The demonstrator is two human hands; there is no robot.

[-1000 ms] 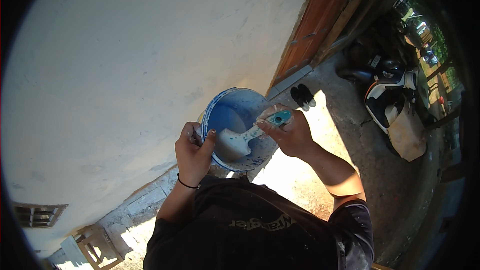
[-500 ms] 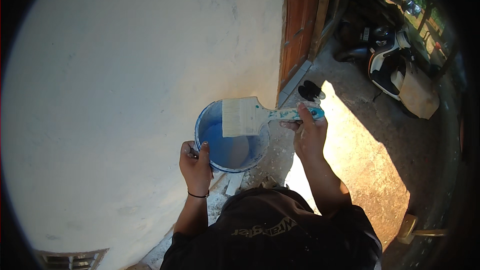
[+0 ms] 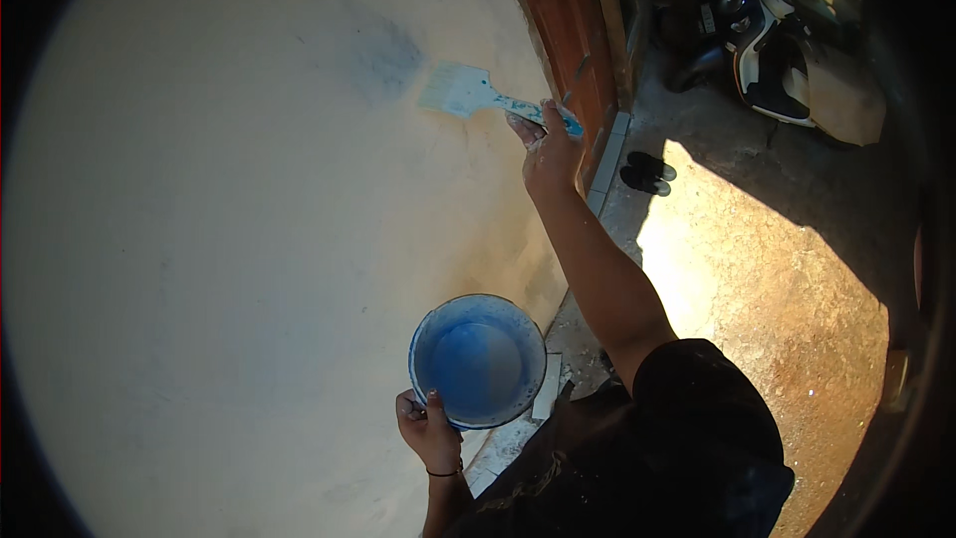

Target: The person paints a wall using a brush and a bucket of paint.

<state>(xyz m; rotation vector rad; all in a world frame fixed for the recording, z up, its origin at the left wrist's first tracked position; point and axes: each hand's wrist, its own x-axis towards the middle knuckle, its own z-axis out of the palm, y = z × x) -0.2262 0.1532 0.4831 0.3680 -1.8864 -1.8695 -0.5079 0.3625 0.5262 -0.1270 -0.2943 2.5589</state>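
A wide paintbrush with pale bristles and a blue-spotted handle is gripped in my right hand, the arm stretched out ahead. Its bristle end points left at the pale wall, beside a bluish-grey patch. Whether the bristles touch the wall I cannot tell. Lower down, my left hand clasps the rim of a round blue bucket, thumb over the inner side. Whitish-blue paint lies inside the bucket, part of it in shadow.
A brown wooden door adjoins the wall, with a tiled sill along its foot. Black shoes lie on the concrete floor, partly sunlit. At the far right a motorcycle is parked.
My right hand has lifted the paintbrush from over the bucket, forward and left to the wall. The bucket, still in my left hand, now appears lower and slightly right as the view has shifted.
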